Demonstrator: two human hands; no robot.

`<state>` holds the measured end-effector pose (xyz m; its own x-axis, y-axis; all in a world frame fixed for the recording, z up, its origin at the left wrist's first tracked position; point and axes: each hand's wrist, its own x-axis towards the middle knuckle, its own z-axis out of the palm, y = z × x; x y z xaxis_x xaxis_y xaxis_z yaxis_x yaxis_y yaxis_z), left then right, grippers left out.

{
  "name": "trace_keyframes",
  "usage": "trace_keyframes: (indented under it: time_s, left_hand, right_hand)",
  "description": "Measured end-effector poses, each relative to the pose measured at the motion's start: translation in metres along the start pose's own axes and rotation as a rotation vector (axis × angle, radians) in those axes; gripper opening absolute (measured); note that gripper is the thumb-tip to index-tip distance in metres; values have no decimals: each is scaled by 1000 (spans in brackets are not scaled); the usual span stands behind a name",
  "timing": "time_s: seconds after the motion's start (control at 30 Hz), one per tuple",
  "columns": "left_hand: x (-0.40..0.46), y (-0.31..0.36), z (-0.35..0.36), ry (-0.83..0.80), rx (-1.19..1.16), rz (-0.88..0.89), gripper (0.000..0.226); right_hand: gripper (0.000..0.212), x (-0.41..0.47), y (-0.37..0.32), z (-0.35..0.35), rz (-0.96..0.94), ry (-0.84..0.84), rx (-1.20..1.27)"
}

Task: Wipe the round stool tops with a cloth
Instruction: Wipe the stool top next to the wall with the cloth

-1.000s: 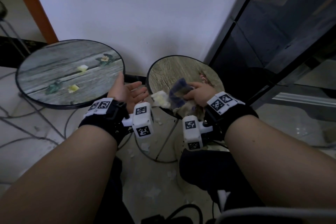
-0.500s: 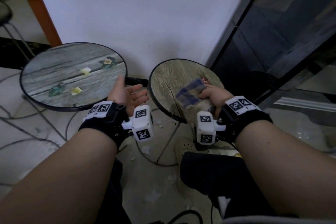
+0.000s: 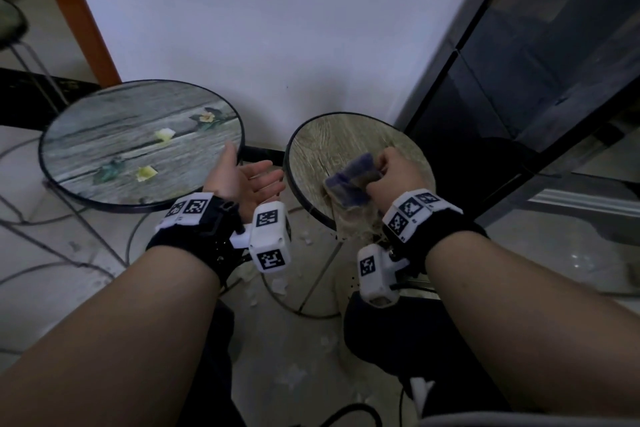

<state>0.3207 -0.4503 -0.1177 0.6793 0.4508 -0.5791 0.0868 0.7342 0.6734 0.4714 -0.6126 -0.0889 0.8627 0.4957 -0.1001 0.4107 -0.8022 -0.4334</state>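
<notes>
Two round stools stand against the white wall. The left stool top (image 3: 104, 135) is grey wood print with flower pictures and a few yellowish scraps on it. On the right stool top (image 3: 332, 146), brown wood grain, my right hand (image 3: 394, 172) grips a blue and tan cloth (image 3: 349, 180) and presses it to the near part of the top; the cloth's frayed end hangs over the near rim. My left hand (image 3: 244, 180) is held palm up, fingers relaxed, in the gap between the two stools, holding nothing.
A dark glass cabinet (image 3: 540, 62) rises just right of the right stool. An orange post (image 3: 76, 14) stands behind the left stool. Bits of white debris and cables lie on the tiled floor (image 3: 287, 350) under the stools. Wire stool legs (image 3: 322, 274) run below.
My right hand has carried the cloth from the stool's near-left rim onto the top and then pulled it back toward the near edge. My left hand has stayed palm up.
</notes>
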Motion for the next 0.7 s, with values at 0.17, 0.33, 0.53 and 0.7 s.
trace_keyframes:
  time_s: [0.17,0.33,0.53,0.7]
  left_hand:
    - [-1,-1,1,-8,6,-1,78]
    - [-3,-2,1,-19,1,-4,78]
    - [-6,-2,3,-22,-18,-7,77]
    - [-8,0,4,-19,-22,-9,76]
  right_hand:
    - [25,-11,-17,1,-115,-117,-285]
    - [31,-28,-22,7,-160,-223,-294]
    - [71,-25,-26,20,-127,-281,-420]
    - [22,-13,-37,2,-154,-336,-402]
